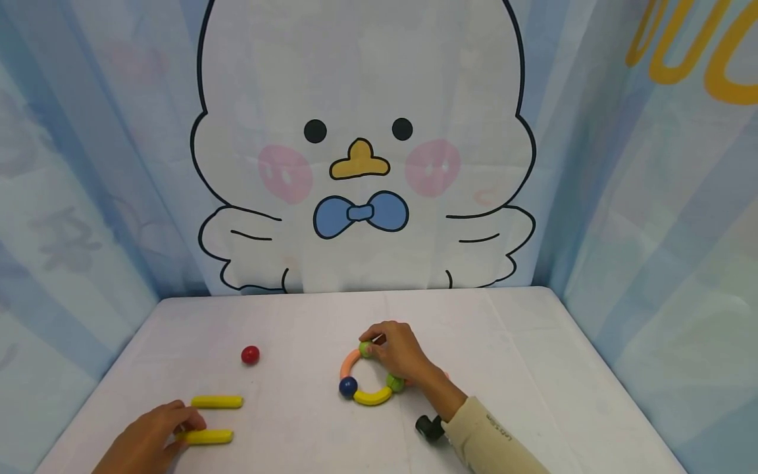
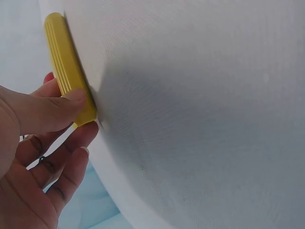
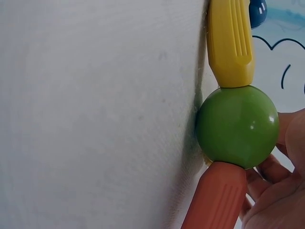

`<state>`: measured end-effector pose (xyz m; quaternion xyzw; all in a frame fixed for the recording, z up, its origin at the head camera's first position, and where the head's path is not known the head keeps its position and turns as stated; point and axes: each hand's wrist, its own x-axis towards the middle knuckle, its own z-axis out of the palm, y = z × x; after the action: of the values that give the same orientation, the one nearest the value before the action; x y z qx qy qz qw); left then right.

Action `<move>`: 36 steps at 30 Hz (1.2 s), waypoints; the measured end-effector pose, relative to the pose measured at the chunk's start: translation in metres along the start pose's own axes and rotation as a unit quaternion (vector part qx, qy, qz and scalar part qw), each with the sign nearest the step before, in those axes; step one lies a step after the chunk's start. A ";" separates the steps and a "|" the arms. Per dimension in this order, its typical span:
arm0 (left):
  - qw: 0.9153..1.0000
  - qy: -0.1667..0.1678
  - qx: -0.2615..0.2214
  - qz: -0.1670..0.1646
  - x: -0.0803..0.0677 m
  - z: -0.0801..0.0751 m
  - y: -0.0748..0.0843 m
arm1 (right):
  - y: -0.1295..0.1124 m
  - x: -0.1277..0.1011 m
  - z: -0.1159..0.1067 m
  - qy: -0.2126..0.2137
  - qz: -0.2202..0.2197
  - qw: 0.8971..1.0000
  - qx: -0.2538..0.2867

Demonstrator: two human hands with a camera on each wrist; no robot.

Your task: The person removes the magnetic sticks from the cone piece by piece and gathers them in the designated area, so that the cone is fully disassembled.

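Note:
My left hand [image 1: 155, 434] pinches the near end of a yellow magnetic rod [image 1: 212, 436], thumb on top, and the rod lies along the table. A second yellow rod [image 1: 218, 401] lies parallel just beyond it. At the table's middle, my right hand [image 1: 403, 352] pinches a green ball [image 1: 366, 349] between thumb and fingers. That ball meets an orange curved rod [image 1: 349, 363], followed by a blue ball [image 1: 348, 386], a yellow curved rod [image 1: 373, 396] and another green ball [image 1: 395, 382]. An orange rod [image 3: 217, 195] joins this second green ball, partly hidden by my right wrist in the head view.
A red ball [image 1: 251, 355] sits alone at the left, beyond the yellow rods. Beside the right sleeve [image 1: 491, 438] is a black object [image 1: 429, 428]. The white table [image 1: 296, 329] is bounded by printed curtains [image 1: 651, 230] at the back and sides.

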<state>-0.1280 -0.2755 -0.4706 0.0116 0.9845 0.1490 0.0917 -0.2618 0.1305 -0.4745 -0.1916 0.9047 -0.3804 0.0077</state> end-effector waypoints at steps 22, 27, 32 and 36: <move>0.997 0.040 0.035 0.047 -0.005 -0.012 0.006 | 0.001 0.000 -0.001 -0.004 -0.002 1.000 0.002; 0.998 0.038 0.028 0.048 -0.004 -0.020 0.023 | 0.000 0.000 -0.002 -0.006 -0.003 1.000 0.002; 0.997 0.051 0.007 0.056 -0.003 -0.022 0.044 | 0.000 0.000 -0.002 -0.005 -0.006 1.000 0.000; 0.995 0.075 -0.009 0.065 -0.002 -0.020 0.063 | 0.000 0.000 -0.002 -0.004 -0.010 1.000 0.002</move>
<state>-0.1299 -0.2211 -0.4328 0.0632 0.9844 0.1639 0.0074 -0.2619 0.1322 -0.4735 -0.2023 0.9020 -0.3813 0.0077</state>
